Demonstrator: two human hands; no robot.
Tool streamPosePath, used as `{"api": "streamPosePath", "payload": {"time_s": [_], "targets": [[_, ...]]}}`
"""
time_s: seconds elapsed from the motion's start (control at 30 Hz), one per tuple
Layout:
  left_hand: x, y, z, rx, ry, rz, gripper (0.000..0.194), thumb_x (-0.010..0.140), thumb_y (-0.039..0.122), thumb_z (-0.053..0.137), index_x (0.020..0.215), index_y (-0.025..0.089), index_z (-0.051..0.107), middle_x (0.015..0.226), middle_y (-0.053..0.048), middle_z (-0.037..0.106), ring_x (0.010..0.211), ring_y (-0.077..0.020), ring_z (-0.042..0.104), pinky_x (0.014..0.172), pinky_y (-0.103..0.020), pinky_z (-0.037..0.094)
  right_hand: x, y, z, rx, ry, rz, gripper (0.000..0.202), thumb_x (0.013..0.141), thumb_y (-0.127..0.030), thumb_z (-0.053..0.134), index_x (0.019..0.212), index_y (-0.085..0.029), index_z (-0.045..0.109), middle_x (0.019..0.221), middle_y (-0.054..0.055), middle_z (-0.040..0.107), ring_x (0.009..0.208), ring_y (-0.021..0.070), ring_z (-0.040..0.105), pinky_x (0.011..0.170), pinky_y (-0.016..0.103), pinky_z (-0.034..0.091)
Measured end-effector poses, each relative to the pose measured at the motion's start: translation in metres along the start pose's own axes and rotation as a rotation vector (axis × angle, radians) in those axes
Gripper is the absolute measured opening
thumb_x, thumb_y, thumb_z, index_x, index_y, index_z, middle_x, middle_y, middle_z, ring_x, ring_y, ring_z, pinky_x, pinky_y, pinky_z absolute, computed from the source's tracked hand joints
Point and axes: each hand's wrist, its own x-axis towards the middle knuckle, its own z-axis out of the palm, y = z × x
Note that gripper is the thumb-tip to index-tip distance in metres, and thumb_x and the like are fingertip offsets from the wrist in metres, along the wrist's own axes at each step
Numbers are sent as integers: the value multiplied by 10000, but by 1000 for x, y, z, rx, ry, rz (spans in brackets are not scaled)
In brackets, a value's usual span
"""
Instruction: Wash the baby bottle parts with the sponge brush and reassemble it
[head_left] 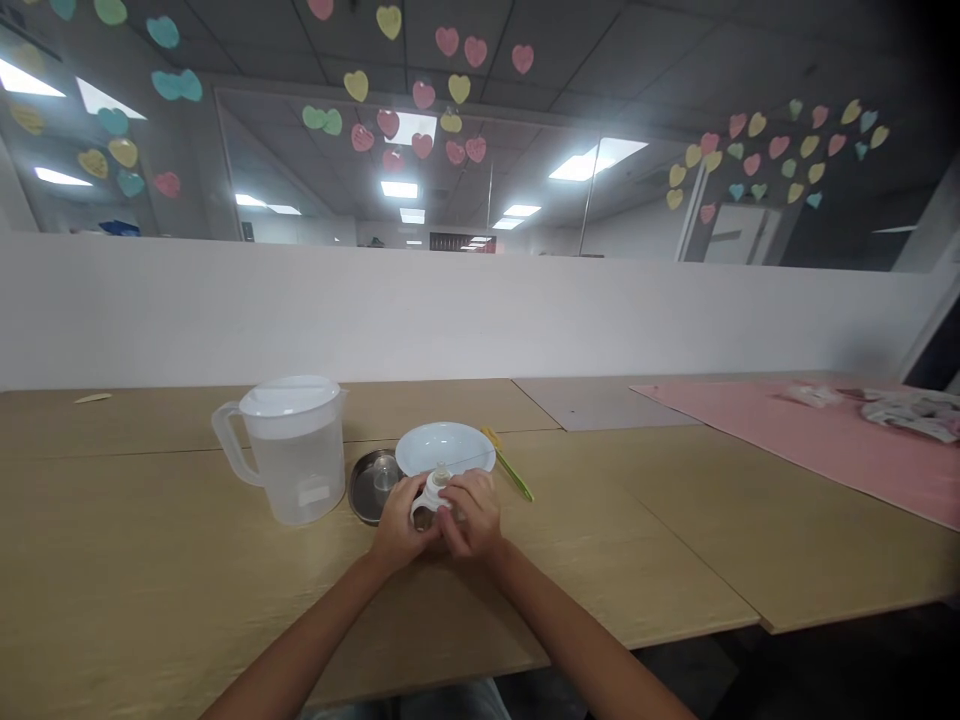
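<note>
Both of my hands meet above the near middle of the table, around a white plastic bottle top (433, 496). It has a curved side handle and a translucent tip pointing up, like a baby bottle's teat. My left hand (402, 522) grips its left side, fingers curled. On the other side, my right hand (472, 512) has its thumb and fingers closed on the piece. Just beyond sits a white bowl (444, 440). A round metal dish (363, 497) with a small clear piece (385, 474) in it lies by my left hand.
A lidded translucent pitcher (298, 470) stands left of the metal dish, its handle facing left. A thin green and yellow stick-like tool (511, 468) lies right of the bowl. A pink cloth (810, 435) covers the far right. A white wall (480, 310) rises behind the table.
</note>
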Motion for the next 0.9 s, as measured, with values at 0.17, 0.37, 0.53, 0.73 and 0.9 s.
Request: {"api": "streamPosePath", "payload": {"time_s": [0.17, 0.37, 0.53, 0.73, 0.9], "targets": [[-3, -2, 1, 11, 0, -86, 598, 695, 396, 615, 1227, 181, 446, 1050, -104, 621, 982, -268, 578, 895, -435, 420, -3, 1, 0, 41, -107, -47, 191, 756, -231, 513, 915, -240, 618, 904, 67, 653, 840, 220, 597, 801, 421, 426], [-4, -2, 1, -64, 36, -128, 441, 671, 346, 580, 1067, 174, 490, 989, -89, 621, 940, -254, 586, 843, -412, 448, -5, -6, 9, 220, -190, -120, 198, 747, -229, 530, 927, -262, 605, 932, 67, 636, 897, 222, 603, 808, 411, 464], [-1, 0, -1, -62, 23, -112, 515, 664, 372, 653, 1107, 165, 491, 1016, -103, 628, 956, -253, 593, 841, -391, 463, -2, 0, 8, 246, 159, 345, 210, 811, -314, 499, 992, -215, 535, 954, 111, 599, 926, 255, 567, 868, 426, 431], [0, -1, -2, -61, -16, -103, 532, 687, 340, 630, 1169, 161, 493, 1087, -109, 618, 1000, -253, 585, 878, -396, 458, 8, 9, 4, 492, -54, 513, 374, 815, -367, 509, 1149, -210, 446, 979, 56, 640, 930, 204, 597, 894, 365, 431], [-1, 2, -3, -58, -29, -95, 572, 680, 312, 635, 1208, 172, 466, 1121, -111, 611, 1011, -264, 581, 884, -407, 452, 6, 10, 6, 354, -51, 483, 417, 745, -318, 575, 1130, -191, 475, 926, 46, 587, 899, 199, 564, 863, 351, 440]]}}
